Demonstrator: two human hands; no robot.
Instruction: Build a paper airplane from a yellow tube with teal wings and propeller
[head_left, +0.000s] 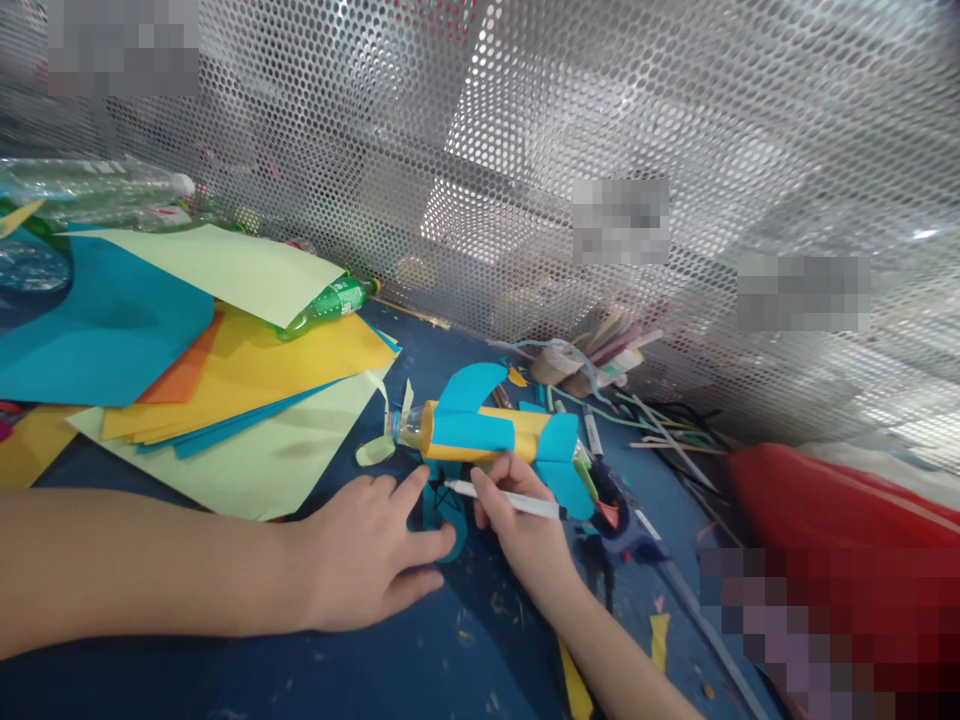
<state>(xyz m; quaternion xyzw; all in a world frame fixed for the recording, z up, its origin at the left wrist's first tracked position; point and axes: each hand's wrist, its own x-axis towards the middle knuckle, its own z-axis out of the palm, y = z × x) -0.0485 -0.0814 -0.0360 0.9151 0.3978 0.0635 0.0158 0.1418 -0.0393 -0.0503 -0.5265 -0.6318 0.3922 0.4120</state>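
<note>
A plastic bottle wrapped in yellow paper (532, 430) lies on its side, with blue paper pieces like wings and a tail attached. Pale green strips (375, 452) stick out around its neck. My left hand (364, 550) rests with fingers apart, its tips touching the near blue wing (454, 545). In my right hand (529, 525) is a white marker (525, 502), its dark tip pointing left at the wing. Black lines like a star show on that wing, partly hidden by my fingers.
Coloured paper sheets (285, 365) and a green bottle (330, 306) lie at left, with clear bottles (97, 188) behind. A perforated metal screen (360, 130) borders the blue table (360, 675). Craft sticks (611, 340) stand at back right; red fabric (847, 495) is at right.
</note>
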